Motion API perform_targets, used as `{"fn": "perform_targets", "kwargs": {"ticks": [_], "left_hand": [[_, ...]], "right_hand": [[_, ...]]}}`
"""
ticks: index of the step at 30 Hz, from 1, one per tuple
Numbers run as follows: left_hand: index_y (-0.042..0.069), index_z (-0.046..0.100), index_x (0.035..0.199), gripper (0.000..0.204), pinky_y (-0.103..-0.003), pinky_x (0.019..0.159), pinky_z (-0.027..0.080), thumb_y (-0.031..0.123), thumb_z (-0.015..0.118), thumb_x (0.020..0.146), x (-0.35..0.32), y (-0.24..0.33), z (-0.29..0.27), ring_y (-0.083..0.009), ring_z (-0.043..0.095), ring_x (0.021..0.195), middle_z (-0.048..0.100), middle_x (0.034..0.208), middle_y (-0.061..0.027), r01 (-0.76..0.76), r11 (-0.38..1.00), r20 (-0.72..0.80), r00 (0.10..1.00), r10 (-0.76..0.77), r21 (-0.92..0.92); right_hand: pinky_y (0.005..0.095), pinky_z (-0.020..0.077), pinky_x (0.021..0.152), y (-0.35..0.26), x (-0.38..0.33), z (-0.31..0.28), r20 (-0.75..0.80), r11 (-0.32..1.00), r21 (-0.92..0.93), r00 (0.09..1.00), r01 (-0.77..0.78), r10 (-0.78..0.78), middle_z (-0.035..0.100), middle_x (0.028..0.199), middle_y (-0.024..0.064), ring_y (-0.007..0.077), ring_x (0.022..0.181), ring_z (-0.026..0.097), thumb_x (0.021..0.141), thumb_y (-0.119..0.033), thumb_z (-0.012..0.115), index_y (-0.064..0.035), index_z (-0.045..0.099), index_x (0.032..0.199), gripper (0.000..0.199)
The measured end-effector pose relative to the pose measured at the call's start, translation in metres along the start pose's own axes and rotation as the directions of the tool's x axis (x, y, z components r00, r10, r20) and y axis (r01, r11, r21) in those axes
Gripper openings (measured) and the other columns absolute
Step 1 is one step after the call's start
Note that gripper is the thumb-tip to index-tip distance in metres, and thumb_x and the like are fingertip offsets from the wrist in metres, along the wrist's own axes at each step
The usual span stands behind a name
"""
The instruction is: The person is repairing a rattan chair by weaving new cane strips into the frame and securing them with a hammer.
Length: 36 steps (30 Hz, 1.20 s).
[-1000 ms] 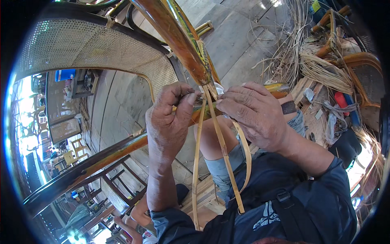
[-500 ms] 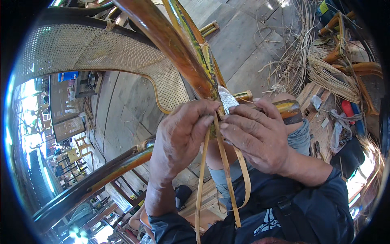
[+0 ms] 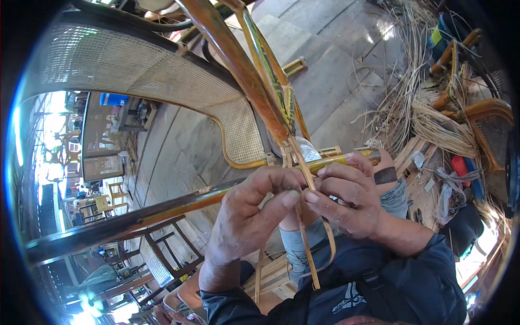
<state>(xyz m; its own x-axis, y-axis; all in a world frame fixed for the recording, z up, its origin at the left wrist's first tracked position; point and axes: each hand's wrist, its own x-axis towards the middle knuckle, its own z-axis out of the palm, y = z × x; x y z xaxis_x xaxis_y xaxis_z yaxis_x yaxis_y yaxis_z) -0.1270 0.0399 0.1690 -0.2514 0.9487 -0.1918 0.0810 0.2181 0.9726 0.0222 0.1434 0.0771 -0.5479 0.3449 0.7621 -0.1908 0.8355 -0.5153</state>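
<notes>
Rattan strips [image 3: 310, 233] hang down from the joint where the chair's glossy poles [image 3: 238, 59] meet, their long axis running toward my lap. My left hand [image 3: 246, 222] and right hand [image 3: 352, 200] both pinch them closed just below that joint, fingertips nearly touching. The woven cane seat panel [image 3: 135, 65] lies up to the left.

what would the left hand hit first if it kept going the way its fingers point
Probably the right hand: the left hand points its fingers right toward it, with only the cane strip between their fingertips. Depth is hard to judge.
</notes>
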Motion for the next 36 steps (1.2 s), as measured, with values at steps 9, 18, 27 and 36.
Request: {"fn": "perform_targets", "kwargs": {"ticks": [9,18,27,36], "left_hand": [[-0.001,0.053,0.097,0.011,-0.025,0.077,0.045,0.0,0.052,0.086,-0.039,0.012,0.041,-0.0118,0.055,0.085,0.057,0.094,-0.0066,-0.037,0.99,-0.116,0.992,0.053,0.135],[0.0,0.05,0.095,0.009,-0.022,0.059,0.045,-0.002,0.048,0.087,-0.085,-0.02,0.108,-0.0091,0.053,0.067,0.05,0.094,-0.008,0.022,0.941,0.036,0.999,-0.037,0.339],[-0.001,0.052,0.094,0.007,-0.02,0.054,0.044,0.004,0.05,0.089,-0.093,-0.051,0.15,-0.0061,0.051,0.064,0.051,0.098,-0.006,0.26,0.955,-0.04,0.962,-0.268,-0.143],[-0.001,0.052,0.097,0.01,-0.018,0.051,0.041,0.007,0.05,0.09,-0.084,-0.05,0.149,-0.0039,0.047,0.06,0.052,0.089,-0.004,0.337,0.929,-0.013,0.939,-0.343,-0.155]], "right_hand": [[0.0355,0.0446,0.082,-0.029,-0.011,-0.035,0.108,0.921,0.35,0.984,-0.169,0.14,0.06,0.098,0.0059,0.026,0.091,0.058,0.076,-0.007,0.063,-0.0073,0.058,0.109,0.033],[0.0197,0.0456,0.062,-0.036,-0.063,-0.078,0.577,-0.098,0.756,0.587,-0.647,0.568,0.062,0.082,0.0026,0.0076,0.071,0.059,0.085,-0.005,0.059,0.0007,0.056,0.102,0.018],[0.0225,0.0498,0.059,-0.038,-0.103,-0.091,0.669,-0.355,0.688,0.365,-0.633,0.647,0.06,0.086,0.0096,0.0119,0.068,0.06,0.085,-0.01,0.059,0.0,0.056,0.091,0.012],[0.0238,0.051,0.06,-0.035,-0.109,-0.089,0.693,-0.475,0.7,0.349,-0.533,0.631,0.061,0.082,0.0106,0.0145,0.068,0.062,0.086,-0.009,0.057,-0.0005,0.056,0.091,0.01]]}}
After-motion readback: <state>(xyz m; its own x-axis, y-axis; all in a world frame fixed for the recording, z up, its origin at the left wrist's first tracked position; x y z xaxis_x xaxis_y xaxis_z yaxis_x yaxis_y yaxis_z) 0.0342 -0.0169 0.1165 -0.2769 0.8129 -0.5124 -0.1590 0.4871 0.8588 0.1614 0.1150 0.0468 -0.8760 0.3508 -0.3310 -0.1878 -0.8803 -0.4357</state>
